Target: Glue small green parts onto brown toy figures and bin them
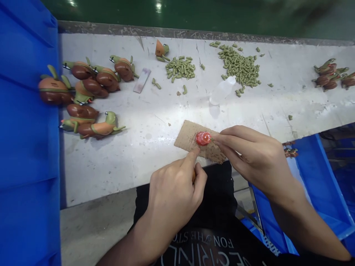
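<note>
A brown cardboard piece [184,136] lies at the table's near edge. On it sits a small round red blob or cap [203,138], wet and shiny. My right hand [249,155] pinches a small green peg [212,139] right beside the red blob; most of the peg is hidden by the fingertips. My left hand [177,184] is curled around something orange [193,176], of which only a sliver shows between thumb and fingers. Its index finger is stretched toward the cardboard, just below the red blob.
Several brown, orange and green turtle figures [107,78] lie at the left, beside a blue bin [27,147]. Piles of green pegs [240,64], a clear plastic bottle [222,90], a flat strip [142,80] and an orange-green figure [161,50] stand behind. Another blue bin [330,184] is lower right.
</note>
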Demonstrator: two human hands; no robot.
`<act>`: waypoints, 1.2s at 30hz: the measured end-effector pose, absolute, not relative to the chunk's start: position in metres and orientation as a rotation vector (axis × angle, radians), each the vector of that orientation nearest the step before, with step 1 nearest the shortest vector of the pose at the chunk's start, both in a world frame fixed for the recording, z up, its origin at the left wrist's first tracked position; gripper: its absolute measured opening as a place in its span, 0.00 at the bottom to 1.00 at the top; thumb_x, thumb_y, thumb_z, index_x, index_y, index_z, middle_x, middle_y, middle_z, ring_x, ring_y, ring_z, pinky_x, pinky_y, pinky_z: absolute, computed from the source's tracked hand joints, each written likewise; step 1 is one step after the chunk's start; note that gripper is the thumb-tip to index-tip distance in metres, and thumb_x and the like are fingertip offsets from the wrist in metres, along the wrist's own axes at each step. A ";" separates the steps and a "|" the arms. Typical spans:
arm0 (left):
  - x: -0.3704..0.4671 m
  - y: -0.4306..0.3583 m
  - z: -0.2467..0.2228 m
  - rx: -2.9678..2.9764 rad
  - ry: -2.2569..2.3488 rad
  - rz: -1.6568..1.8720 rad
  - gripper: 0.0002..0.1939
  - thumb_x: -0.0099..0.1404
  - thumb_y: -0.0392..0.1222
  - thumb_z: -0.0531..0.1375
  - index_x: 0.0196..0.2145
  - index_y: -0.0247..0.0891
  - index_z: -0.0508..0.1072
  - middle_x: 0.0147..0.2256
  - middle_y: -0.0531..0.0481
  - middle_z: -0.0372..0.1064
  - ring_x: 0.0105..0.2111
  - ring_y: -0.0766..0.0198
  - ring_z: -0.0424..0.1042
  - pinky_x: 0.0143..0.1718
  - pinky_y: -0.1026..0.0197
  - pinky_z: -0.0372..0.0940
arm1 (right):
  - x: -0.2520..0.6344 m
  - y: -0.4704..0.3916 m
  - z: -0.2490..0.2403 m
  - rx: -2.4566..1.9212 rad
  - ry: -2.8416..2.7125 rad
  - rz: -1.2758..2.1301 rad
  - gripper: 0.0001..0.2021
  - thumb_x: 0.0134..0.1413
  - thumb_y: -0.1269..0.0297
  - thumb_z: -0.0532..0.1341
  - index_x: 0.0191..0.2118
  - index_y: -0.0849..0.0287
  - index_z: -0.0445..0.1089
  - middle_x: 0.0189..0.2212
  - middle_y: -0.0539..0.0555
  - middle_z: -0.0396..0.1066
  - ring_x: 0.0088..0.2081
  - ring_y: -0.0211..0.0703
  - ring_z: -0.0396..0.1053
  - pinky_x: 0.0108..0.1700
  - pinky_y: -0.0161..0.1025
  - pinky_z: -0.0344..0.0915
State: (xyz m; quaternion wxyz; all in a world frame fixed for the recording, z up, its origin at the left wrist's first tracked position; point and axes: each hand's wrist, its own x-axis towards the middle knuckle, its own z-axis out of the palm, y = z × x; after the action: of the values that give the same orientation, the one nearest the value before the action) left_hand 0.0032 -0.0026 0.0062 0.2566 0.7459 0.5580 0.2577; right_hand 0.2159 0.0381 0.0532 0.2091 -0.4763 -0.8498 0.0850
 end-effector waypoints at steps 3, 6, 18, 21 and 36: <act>0.002 -0.002 0.006 1.998 1.505 0.689 0.20 0.78 0.37 0.58 0.61 0.33 0.84 0.26 0.53 0.81 0.21 0.53 0.77 0.26 0.54 0.57 | 0.216 0.038 0.052 -1.306 -2.369 0.231 0.14 0.80 0.75 0.62 0.43 0.61 0.85 0.43 0.64 0.87 0.39 0.52 0.85 0.35 0.47 0.75; 0.002 -0.002 0.005 1.950 1.495 0.690 0.20 0.79 0.37 0.58 0.62 0.35 0.83 0.26 0.55 0.80 0.21 0.55 0.77 0.25 0.54 0.56 | 0.216 0.036 0.052 -1.312 -2.311 0.247 0.12 0.79 0.75 0.63 0.45 0.59 0.85 0.43 0.62 0.87 0.40 0.52 0.85 0.37 0.47 0.78; -0.012 0.005 0.009 1.267 1.168 0.949 0.05 0.82 0.43 0.64 0.52 0.48 0.80 0.44 0.56 0.81 0.44 0.63 0.82 0.46 0.63 0.74 | 0.207 0.024 0.045 -1.384 -1.101 1.283 0.04 0.68 0.62 0.79 0.40 0.52 0.88 0.35 0.51 0.90 0.35 0.44 0.89 0.43 0.37 0.87; -0.015 0.008 0.006 1.176 1.050 0.934 0.05 0.84 0.46 0.64 0.52 0.50 0.81 0.43 0.55 0.79 0.43 0.64 0.80 0.43 0.65 0.74 | 0.205 0.019 0.042 -1.358 -1.053 1.347 0.03 0.69 0.62 0.79 0.41 0.52 0.89 0.37 0.52 0.90 0.39 0.44 0.90 0.47 0.36 0.87; -0.019 0.012 0.003 1.129 0.943 0.997 0.07 0.81 0.44 0.70 0.54 0.50 0.84 0.49 0.55 0.84 0.49 0.66 0.84 0.53 0.70 0.77 | 0.192 0.015 0.040 -1.336 -1.040 1.413 0.03 0.64 0.61 0.81 0.39 0.51 0.90 0.35 0.50 0.89 0.37 0.40 0.88 0.42 0.31 0.86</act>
State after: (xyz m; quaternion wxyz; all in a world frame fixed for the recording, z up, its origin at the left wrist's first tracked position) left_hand -0.0193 0.0118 0.0030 0.6305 0.4933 0.4119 0.4353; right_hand 0.1919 0.0153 0.0404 0.4512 -0.5408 -0.4206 0.5718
